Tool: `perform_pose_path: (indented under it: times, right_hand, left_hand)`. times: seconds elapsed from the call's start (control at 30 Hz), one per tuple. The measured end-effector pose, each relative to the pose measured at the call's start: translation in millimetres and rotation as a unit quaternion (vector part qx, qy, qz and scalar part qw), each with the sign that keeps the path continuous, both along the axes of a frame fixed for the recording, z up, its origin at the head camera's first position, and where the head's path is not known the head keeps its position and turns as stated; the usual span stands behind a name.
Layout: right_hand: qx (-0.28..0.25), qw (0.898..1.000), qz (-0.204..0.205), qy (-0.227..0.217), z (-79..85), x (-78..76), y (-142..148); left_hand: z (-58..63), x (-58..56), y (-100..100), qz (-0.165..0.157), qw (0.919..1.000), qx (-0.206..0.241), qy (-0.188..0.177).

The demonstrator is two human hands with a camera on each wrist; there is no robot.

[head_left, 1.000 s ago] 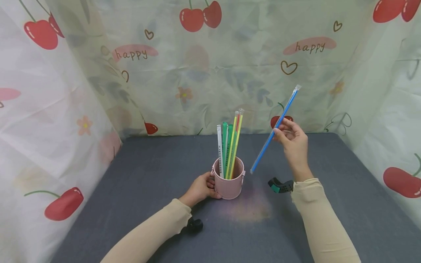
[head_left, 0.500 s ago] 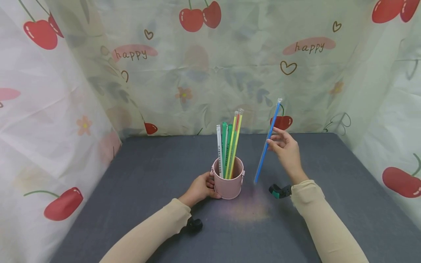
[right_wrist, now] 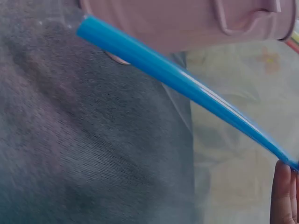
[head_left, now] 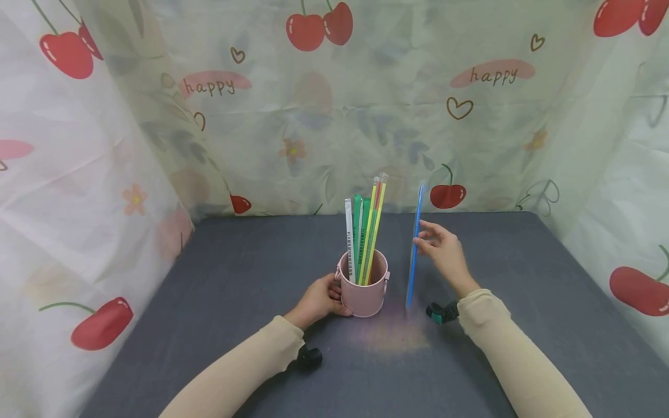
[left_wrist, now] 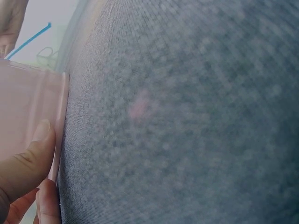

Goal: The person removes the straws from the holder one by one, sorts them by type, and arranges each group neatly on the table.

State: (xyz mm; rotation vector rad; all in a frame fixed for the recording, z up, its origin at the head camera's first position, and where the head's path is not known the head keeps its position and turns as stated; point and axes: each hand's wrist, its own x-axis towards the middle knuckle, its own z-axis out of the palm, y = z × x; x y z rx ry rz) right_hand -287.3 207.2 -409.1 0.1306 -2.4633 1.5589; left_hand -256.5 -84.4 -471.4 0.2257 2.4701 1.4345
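A small pink bucket (head_left: 364, 299) stands on the dark table, holding several wrapped straws (head_left: 363, 235) in white, green and yellow. My left hand (head_left: 316, 301) grips its lower left side; in the left wrist view the thumb lies along the pink wall (left_wrist: 23, 102). To the right of the bucket, my right hand (head_left: 443, 251) pinches a blue straw (head_left: 413, 270) in a clear wrapper between thumb and fingers. The straw is nearly upright, apart from the bucket in the head view. Up close in the right wrist view, the blue straw (right_wrist: 154, 67) crosses in front of the bucket.
Dark grey cloth covers the table (head_left: 251, 249). A curtain (head_left: 334, 128) with cherries and lettering rises behind and on both sides. Black wrist devices (head_left: 441, 312) sit below each cuff. One small handle (head_left: 387, 283) sticks out from the bucket's right side.
My right hand has come down and left with the blue straw, which has swung from a slant to nearly upright. The left hand and bucket have stayed in place.
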Motion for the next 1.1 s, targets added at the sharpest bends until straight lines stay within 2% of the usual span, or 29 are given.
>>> perform_pose_path:
  times: [0.23, 0.47, 0.9, 1.1]
  right_hand:
    - [0.009, 0.999, 0.018, -0.043, -10.4, -0.3, -2.6]
    - [0.013, 0.997, 0.038, -0.064, -18.3, -1.4, -6.4]
    - [0.007, 0.990, 0.071, -0.117, -39.2, -8.6, -10.5]
    - [0.004, 0.986, 0.080, -0.143, -43.7, -9.0, -14.7]
  left_hand:
    - [1.9, 0.9, 2.3, -0.005, 1.0000, 0.002, 0.003]
    - [3.1, 1.2, 3.3, -0.007, 1.0000, 0.005, 0.005]
    - [-1.4, -1.1, 1.3, -0.005, 0.9999, 0.010, 0.000]
    - [-3.4, -1.7, 0.6, -0.006, 0.9998, 0.016, -0.004]
